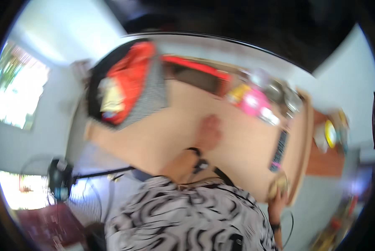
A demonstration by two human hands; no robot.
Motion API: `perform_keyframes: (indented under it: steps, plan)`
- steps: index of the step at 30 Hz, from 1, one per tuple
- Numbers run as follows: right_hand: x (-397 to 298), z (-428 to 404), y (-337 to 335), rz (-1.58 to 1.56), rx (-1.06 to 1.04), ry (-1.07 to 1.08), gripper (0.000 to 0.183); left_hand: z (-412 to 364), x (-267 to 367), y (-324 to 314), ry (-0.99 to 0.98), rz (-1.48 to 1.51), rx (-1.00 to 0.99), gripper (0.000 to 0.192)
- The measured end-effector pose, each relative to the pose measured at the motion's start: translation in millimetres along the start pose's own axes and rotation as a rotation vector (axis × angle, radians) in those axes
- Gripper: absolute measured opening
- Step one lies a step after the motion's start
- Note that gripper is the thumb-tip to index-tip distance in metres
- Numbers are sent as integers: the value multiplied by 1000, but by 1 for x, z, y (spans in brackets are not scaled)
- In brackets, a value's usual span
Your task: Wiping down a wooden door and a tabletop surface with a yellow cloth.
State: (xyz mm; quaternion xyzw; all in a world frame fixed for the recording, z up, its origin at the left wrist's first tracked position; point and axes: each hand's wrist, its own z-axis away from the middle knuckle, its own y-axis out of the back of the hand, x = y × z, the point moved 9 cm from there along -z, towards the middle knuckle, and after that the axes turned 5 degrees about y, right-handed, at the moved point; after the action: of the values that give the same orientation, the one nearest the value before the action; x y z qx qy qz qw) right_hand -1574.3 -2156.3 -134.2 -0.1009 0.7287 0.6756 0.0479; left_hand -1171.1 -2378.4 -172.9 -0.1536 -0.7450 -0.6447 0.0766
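My left hand point(209, 133), with a dark band at its wrist, is over the light wooden tabletop point(143, 141). It is blurred, so its fingers cannot be made out, and no object shows in it. At the table's near right corner my right hand point(278, 202) has its fingers on a rounded tan object point(277, 185), too blurred to name. Just beyond that object lies a long dark remote control point(279, 150). Beyond my left hand, to the right, a bright pink item point(253, 102) sits beside a yellow one point(239, 93).
A grey and black bag point(154, 91) with red cloth point(131, 80) occupies the far left. A red-edged dark box point(195, 77) stands at the back near shiny metal vessels point(275, 89). Left of me is a black fan point(60, 178); a reddish-brown surface point(327, 160) lies right.
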Motion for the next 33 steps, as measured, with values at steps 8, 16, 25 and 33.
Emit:
perform_keyframes:
  steps: [8, 16, 25, 33]
  plan:
    - [-2, 24, -133, 227, -342, 438, 47, 53, 0, 40, 22, 67, 61, 34]
    - [-293, -106, -64, -42, -162, 876, 53, 234, -113, 91, -54, 249, 158, 25]
    - [-527, -190, -142, -109, -153, 992, 59, 538, -250, 97, 1157, 273, -187, 35]
    - [-629, -67, -128, -96, -303, 1244, 43, 780, -244, -94, 1063, 488, -784, 38]
